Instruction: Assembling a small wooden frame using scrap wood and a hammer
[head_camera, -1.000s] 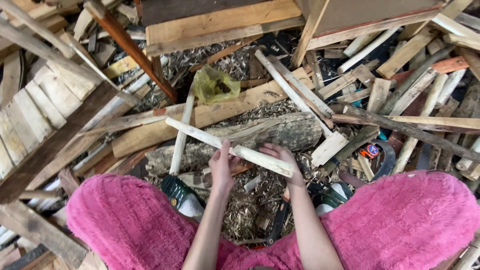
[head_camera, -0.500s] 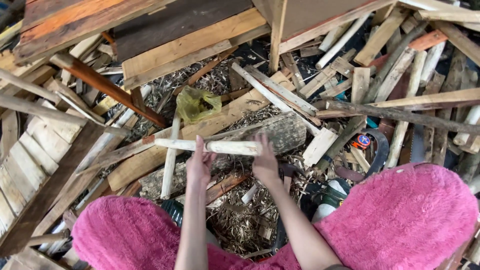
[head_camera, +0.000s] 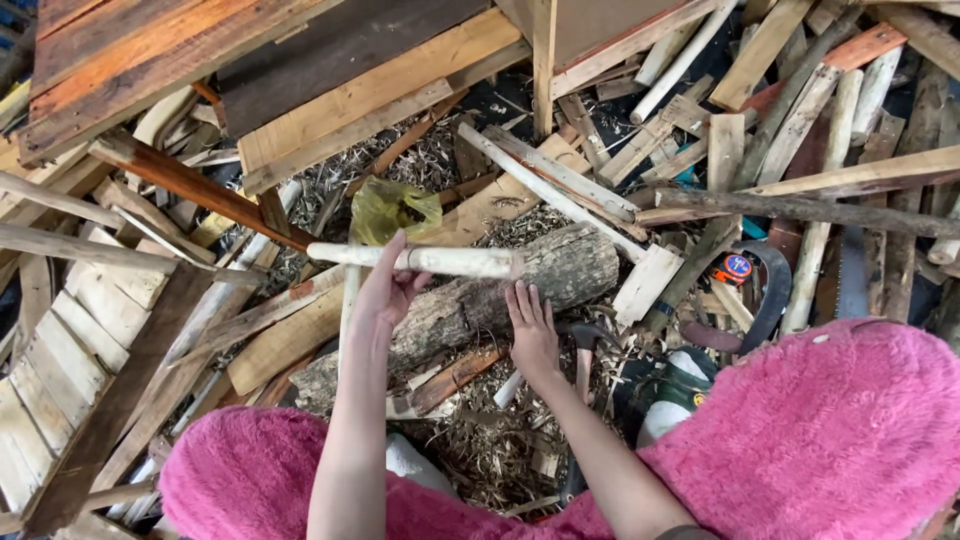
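My left hand (head_camera: 385, 295) grips a pale, peeled wooden stick (head_camera: 450, 262) and holds it level above a rough bark-covered log (head_camera: 560, 275). My right hand (head_camera: 532, 325) is off the stick, just below its right end, with its fingers spread flat against the near side of the log. Both forearms reach out between my knees, which are covered in fluffy pink fabric (head_camera: 830, 430). Wood shavings (head_camera: 490, 450) lie on the ground under my hands.
A crumpled yellow-green plastic bag (head_camera: 395, 210) lies behind the stick. Planks and slats (head_camera: 360, 95) pile up all around. A dark curved blade (head_camera: 775, 290), a small orange round object (head_camera: 738, 267) and a saw (head_camera: 850, 275) lie to the right.
The stick has swung from slanted to level and risen over the log. My right hand has let go of it and dropped to the log, while the left keeps its grip.
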